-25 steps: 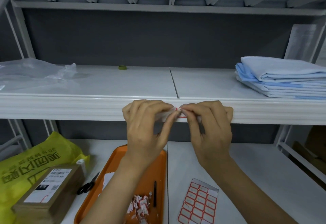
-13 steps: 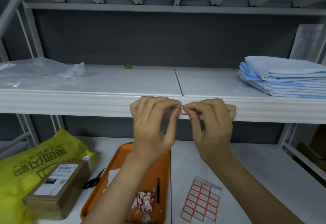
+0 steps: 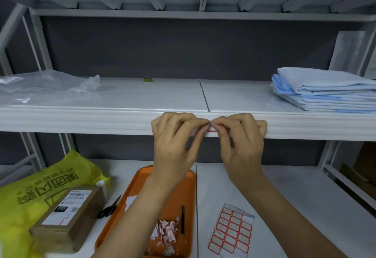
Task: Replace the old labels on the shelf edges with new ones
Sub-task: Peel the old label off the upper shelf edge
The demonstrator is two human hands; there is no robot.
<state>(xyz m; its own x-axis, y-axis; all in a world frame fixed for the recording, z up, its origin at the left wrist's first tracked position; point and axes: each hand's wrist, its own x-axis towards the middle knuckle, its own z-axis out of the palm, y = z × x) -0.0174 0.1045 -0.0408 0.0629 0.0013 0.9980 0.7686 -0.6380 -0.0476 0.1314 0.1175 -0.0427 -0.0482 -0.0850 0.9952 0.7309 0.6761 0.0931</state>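
Both hands are at the front shelf edge (image 3: 81, 121) of the middle shelf, just right of the seam between its two boards. The left hand (image 3: 175, 141) and the right hand (image 3: 241, 143) have curled fingers, and their thumb and forefinger tips meet on one small red-bordered label (image 3: 212, 130). Only a sliver of the label shows between the fingertips. It lies against the ribbed face of the edge, and whether any corner is lifted cannot be told.

Assessment: the step appears to be working this label at its top edge, most likely picking it free.

Recommendations:
- Start at one corner with a nail and peel low and slowly along the edge. The torn scraps (image 3: 167, 231) in the orange tray (image 3: 189, 192) below suggest this paper shreds readily.
- Brace the other fingers against the shelf edge so the pull is steady.
- Clear any residue from the ribs before fitting a replacement.
- Drop waste into the tray, directly beneath the left wrist.

The sheet of new labels (image 3: 232, 231) lies on the lower shelf beside the tray, within easy reach of the right hand. A pen (image 3: 182, 219) rests in the tray.
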